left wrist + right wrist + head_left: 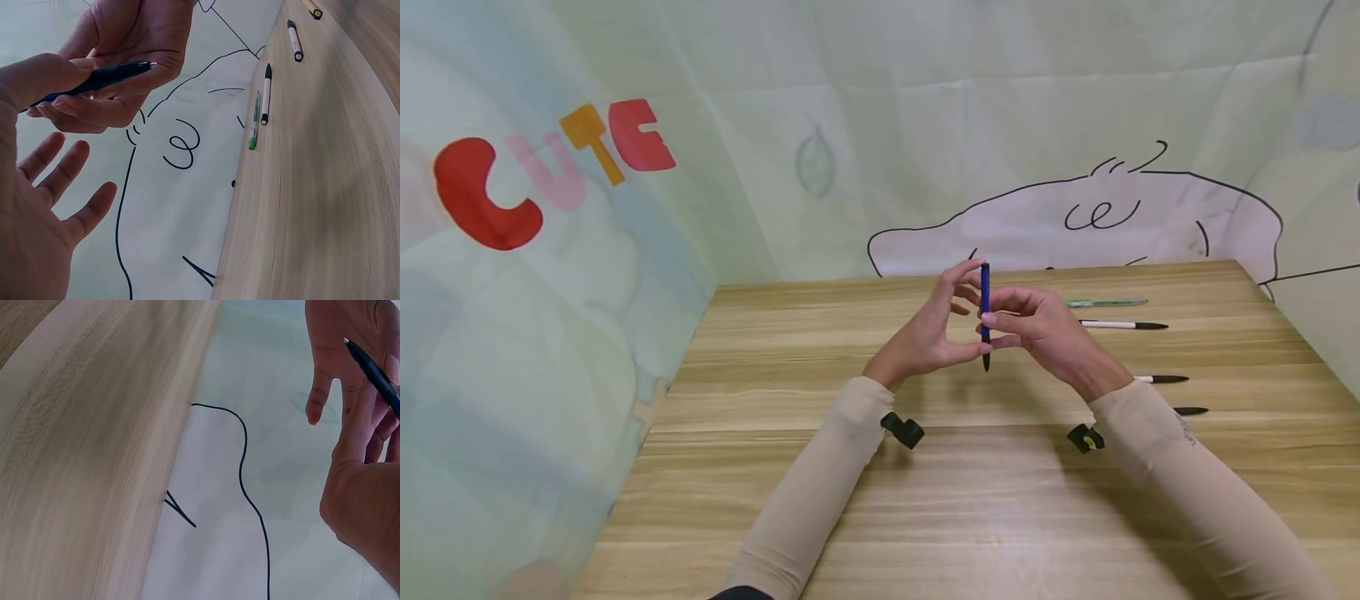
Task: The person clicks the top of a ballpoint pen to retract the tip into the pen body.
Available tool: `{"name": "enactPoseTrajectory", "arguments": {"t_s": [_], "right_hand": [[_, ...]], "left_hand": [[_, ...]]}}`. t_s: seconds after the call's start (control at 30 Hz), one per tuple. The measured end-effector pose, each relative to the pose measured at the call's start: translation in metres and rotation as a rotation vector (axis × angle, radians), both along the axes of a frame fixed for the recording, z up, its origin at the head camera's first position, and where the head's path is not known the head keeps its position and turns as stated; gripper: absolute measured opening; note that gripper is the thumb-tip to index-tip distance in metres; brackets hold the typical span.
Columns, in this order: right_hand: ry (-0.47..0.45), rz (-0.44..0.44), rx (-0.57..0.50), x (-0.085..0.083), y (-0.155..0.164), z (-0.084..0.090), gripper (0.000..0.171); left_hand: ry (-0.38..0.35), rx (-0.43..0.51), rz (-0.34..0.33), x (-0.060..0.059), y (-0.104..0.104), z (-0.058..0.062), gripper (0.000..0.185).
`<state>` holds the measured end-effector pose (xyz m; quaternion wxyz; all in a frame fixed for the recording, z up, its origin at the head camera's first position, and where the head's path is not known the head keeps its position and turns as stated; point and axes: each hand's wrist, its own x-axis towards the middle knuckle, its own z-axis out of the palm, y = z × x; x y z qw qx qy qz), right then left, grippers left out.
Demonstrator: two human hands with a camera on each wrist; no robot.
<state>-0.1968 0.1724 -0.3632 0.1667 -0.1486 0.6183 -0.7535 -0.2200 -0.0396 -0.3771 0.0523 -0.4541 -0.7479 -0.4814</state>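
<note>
A blue pen point(986, 292) with a black lower part is held upright above the wooden table, its tip pointing down. My right hand point(1052, 329) pinches the barrel around its middle between thumb and fingers. From the other side, my left hand point(934, 329) spans the pen, thumb against the dark lower part and index finger up at the top end. The left hand's remaining fingers point(87, 212) spread away from the barrel in the left wrist view. A small bare point shows at the tip of the pen point(369, 369) in the right wrist view.
On the right of the table point(737, 383) lie a green clear pen point(1108, 302), a white pen with a black end point(1116, 325), another white pen point(1168, 379) and a yellow-barrelled pen point(312, 9), partly behind my right arm. A printed cloth point(760, 167) rises behind the table.
</note>
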Motion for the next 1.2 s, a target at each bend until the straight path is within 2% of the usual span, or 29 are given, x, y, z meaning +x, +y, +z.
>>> {"name": "enactPoseTrajectory", "arguments": {"t_s": [0.37, 0.53, 0.63, 0.77, 1.0, 1.2], "right_hand": [[0.009, -0.002, -0.004, 0.000, 0.001, -0.004, 0.013], [0.030, 0.009, 0.109, -0.002, 0.003, 0.000, 0.015], [0.058, 0.005, 0.191, -0.004, 0.006, 0.005, 0.020], [0.079, -0.002, 0.252, -0.004, 0.012, 0.008, 0.025], [0.115, -0.033, 0.347, -0.005, 0.030, 0.010, 0.032], [0.122, -0.048, 0.369, -0.007, 0.053, 0.013, 0.028]], "left_hand": [[0.017, -0.026, 0.006, 0.000, 0.002, 0.000, 0.106], [-0.024, -0.002, 0.017, 0.004, 0.000, 0.003, 0.112], [-0.058, 0.032, 0.023, 0.006, -0.003, 0.007, 0.110], [-0.083, 0.020, 0.042, 0.007, -0.010, 0.009, 0.103], [-0.068, -0.016, 0.073, 0.007, -0.026, 0.004, 0.094], [-0.073, -0.008, 0.080, 0.007, -0.043, -0.002, 0.091]]}}
